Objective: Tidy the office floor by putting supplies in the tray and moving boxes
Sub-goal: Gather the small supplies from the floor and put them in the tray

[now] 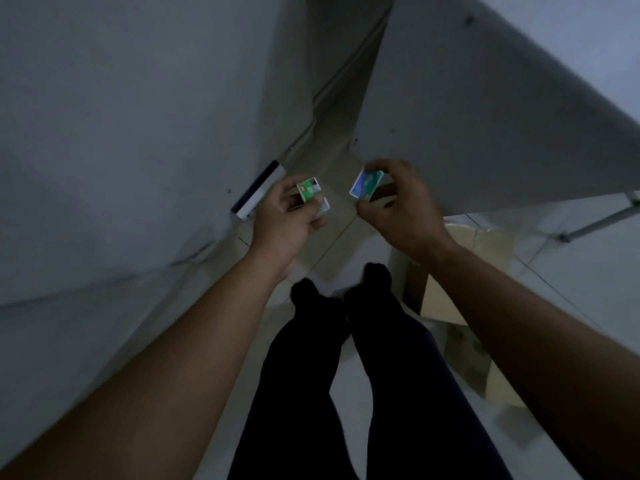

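My left hand [284, 220] holds a small green and white box [309, 189], with a second pale little box [324, 205] pinched under the fingers. In my right hand [401, 206] a small blue box [365, 183] is gripped between thumb and fingertips. Both hands are raised in front of me, a short gap apart, above the narrow strip of floor between two desks. No tray is in view.
A grey desk top [121, 133] fills the left side and another desk [485, 116] the right. A dark and white flat object [258, 194] lies at the left desk's edge. Cardboard boxes [478, 251] stand on the tiled floor at right, beside my dark-clad legs [346, 375].
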